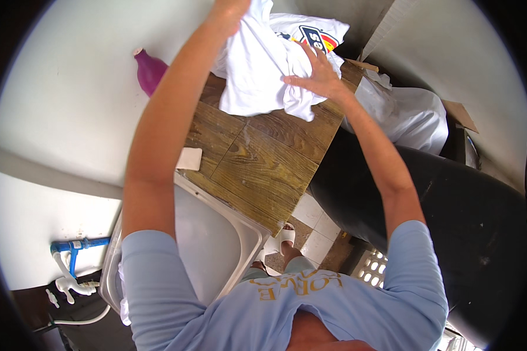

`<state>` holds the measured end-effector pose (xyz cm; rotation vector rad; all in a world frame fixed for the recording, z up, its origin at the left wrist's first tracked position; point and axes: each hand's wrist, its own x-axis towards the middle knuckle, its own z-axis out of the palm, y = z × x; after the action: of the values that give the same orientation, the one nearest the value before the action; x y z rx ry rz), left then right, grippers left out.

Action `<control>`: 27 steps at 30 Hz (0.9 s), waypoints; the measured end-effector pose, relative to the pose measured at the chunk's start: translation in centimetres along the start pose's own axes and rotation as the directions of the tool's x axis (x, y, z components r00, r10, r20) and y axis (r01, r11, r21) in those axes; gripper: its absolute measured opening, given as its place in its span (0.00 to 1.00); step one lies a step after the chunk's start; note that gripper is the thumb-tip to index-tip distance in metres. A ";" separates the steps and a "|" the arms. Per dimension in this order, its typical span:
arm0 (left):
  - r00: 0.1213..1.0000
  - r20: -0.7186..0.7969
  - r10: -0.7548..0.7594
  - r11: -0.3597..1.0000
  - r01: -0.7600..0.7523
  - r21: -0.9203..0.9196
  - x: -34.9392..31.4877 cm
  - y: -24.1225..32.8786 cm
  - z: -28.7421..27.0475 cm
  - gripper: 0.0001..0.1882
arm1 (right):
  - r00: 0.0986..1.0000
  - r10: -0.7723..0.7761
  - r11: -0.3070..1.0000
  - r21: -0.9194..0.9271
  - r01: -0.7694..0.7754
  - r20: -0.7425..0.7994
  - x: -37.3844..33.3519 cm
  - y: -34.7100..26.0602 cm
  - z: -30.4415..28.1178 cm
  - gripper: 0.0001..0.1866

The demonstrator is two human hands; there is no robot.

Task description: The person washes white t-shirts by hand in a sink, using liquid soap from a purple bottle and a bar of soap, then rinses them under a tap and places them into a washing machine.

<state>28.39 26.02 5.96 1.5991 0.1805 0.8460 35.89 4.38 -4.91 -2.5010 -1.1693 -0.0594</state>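
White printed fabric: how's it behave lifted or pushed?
Probably floppy: the white printed fabric drapes in loose folds below the left hand. Likely light for its size, as it looks thin. If pushed, it may bunch, given the creases beside the right hand.

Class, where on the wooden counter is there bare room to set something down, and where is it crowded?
Bare: the near part of the wooden counter, bordered by the white garment beyond, the pale block and basin at left, and the black cylinder at right. Crowded: the far part, where the garment and right hand are.
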 end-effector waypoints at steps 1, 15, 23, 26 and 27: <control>0.996 0.054 0.075 0.997 -0.074 -0.012 1.3 0.7 -0.1 0.10 | 0.994 -0.082 0.958 0.270 0.099 -0.074 0.1 2.3 1.6 0.59; 0.983 -0.159 0.095 0.975 -0.060 0.212 -6.8 7.7 -5.1 0.16 | 0.991 -0.130 0.688 0.723 0.062 0.039 2.2 5.3 3.3 0.29; 0.986 -0.163 0.023 0.972 0.016 0.236 -12.8 10.7 -7.7 0.20 | 0.969 0.107 0.608 0.786 0.115 -0.225 13.1 11.3 -0.3 0.23; 0.908 -0.345 0.238 0.971 -0.209 0.119 -13.9 18.1 -14.0 0.19 | 0.986 0.163 0.391 0.915 -0.104 0.043 15.0 10.9 0.2 0.24; 0.825 -0.494 0.275 0.959 -0.196 0.207 -14.0 22.4 -11.3 0.21 | 0.975 0.218 0.427 0.902 -0.060 -0.039 15.4 9.1 1.3 0.24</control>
<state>3.82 21.96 20.26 1.5138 0.4448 1.4877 52.64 10.77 -6.05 -1.5403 -0.6184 0.3412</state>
